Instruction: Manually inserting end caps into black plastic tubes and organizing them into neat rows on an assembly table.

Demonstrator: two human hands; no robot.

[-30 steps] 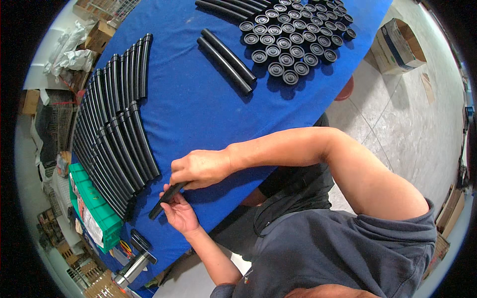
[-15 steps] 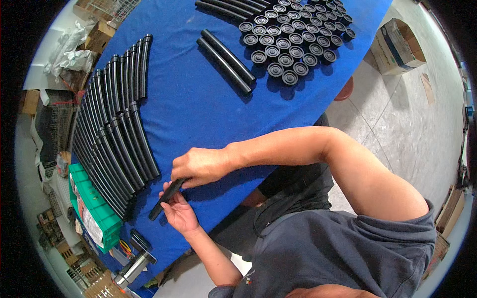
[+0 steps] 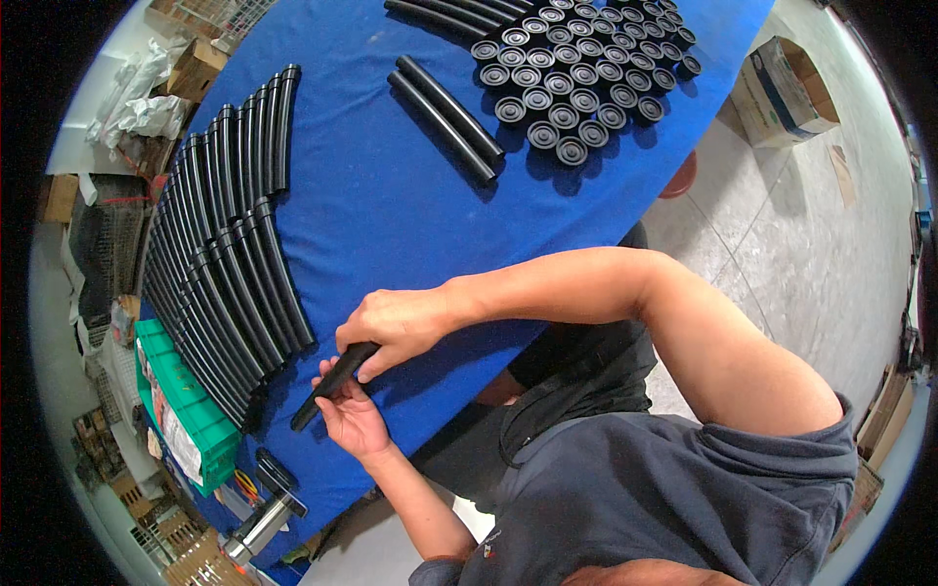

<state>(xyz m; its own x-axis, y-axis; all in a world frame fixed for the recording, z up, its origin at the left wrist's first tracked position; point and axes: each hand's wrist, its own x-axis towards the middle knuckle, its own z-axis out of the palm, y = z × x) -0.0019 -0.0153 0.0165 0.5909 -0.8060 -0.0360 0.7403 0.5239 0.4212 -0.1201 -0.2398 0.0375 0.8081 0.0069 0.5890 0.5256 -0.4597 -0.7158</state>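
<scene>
A short black tube (image 3: 318, 400) is held at a slant between my two hands, over the near edge of the blue-covered table. My left hand (image 3: 357, 422), palm up, has its fingers and thumb around the tube's lower part. From above, my right hand (image 3: 396, 327) grips the upper end, the thumb lying along it; that end is partly covered by the fingers. Left of my hands lie long rows of black tubes (image 3: 259, 283) side by side, many with a collar at one end. Two separate black tubes (image 3: 445, 117) rest farther up the blue cloth (image 3: 371, 215).
Many round black caps (image 3: 572, 151) stand clustered at the far right of the table, beside more tubes (image 3: 459, 18). A green crate (image 3: 210, 444) and a metal-bodied tool with a black head (image 3: 269, 518) sit at lower left. An open cardboard box (image 3: 777, 98) stands on the floor.
My right hand has shifted slightly on the tube: its thumb now lies along the upper end, and more of that end shows. My left hand stays nearly in place.
</scene>
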